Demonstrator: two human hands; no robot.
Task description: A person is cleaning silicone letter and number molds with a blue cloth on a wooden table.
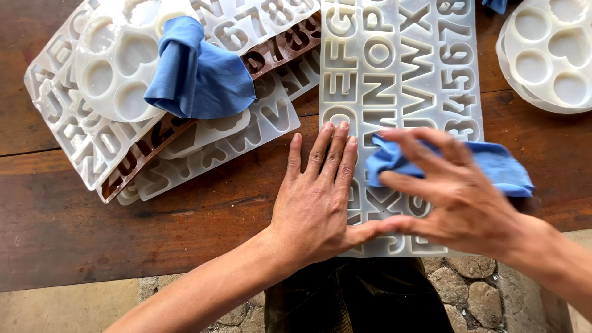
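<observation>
A white letter mould (401, 74) is laid on the wooden desk (74, 222), centre frame. Its lower left edge is pressed flat by the left hand (314, 203). A blue cloth (493, 163) is pressed onto it by the right hand (450, 191). Further moulds (92, 142) and a second blue cloth (197, 74) are seen upper left.

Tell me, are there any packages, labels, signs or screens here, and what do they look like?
None in view: no package, label, sign or screen.
Nearest thing: a translucent white silicone mould sheet with letter and number shaped cavities, flat on the wooden table under the left hand.
The right hand presses a blue cloth on it.
</observation>
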